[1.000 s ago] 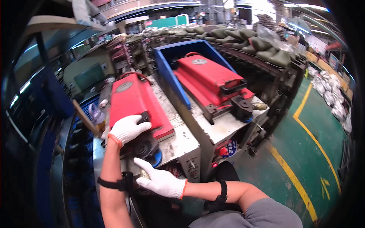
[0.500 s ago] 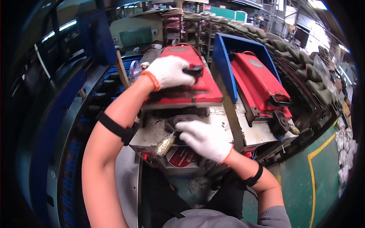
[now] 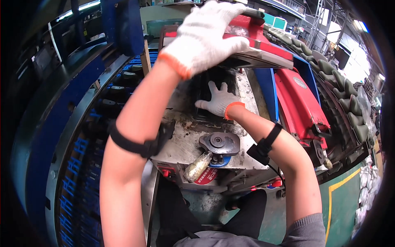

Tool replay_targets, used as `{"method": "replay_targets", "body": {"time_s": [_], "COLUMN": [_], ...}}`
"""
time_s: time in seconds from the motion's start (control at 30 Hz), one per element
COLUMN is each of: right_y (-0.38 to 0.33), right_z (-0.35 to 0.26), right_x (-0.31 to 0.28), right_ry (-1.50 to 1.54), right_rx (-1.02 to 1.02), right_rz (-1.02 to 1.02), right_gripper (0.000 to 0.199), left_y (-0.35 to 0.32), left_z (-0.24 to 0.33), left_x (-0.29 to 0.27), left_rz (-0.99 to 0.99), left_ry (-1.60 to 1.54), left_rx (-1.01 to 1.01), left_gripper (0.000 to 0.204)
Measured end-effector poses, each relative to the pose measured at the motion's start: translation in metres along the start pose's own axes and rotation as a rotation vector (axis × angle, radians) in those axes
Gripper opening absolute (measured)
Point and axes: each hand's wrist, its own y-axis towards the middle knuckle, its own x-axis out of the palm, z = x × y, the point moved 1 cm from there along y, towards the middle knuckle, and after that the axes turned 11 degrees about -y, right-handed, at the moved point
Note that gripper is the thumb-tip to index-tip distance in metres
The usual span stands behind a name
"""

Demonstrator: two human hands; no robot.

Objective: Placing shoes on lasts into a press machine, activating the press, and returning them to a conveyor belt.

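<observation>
We see our left hand curled over the near edge of the red lid, fingers wrapped tight, holding it tilted up at the bench's far end. Beneath it, our right hand lies flat, fingers spread, on the dark, grimy bench top. The lid's long axis runs away from us; it looks glossy and scuffed.

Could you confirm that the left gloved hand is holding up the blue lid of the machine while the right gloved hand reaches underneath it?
Not quite: the head view shows the lid is red, not blue. The left gloved hand does hold it up, while the right gloved hand reaches underneath.
</observation>
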Motion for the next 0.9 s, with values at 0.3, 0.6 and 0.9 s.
{"method": "replay_targets", "body": {"time_s": [0.3, 0.6, 0.9], "right_y": [0.009, -0.146, -0.211], "right_z": [0.040, -0.034, -0.032], "right_x": [-0.017, -0.048, -0.068], "right_ry": [0.904, 1.539, 1.129], "right_rx": [0.036, -0.321, -0.464], "right_rz": [-0.206, -0.268, -0.044], "right_gripper": [0.075, 0.059, 0.071], "left_y": [-0.222, -0.262, -0.361], "left_z": [-0.019, 0.045, 0.011], "left_x": [0.038, 0.054, -0.060], "left_rz": [0.421, 0.618, 1.416], "left_ry": [-0.772, -1.989, -1.075], "left_rx": [-0.682, -1.017, -1.341], "left_gripper": [0.061, 0.064, 0.023]}}
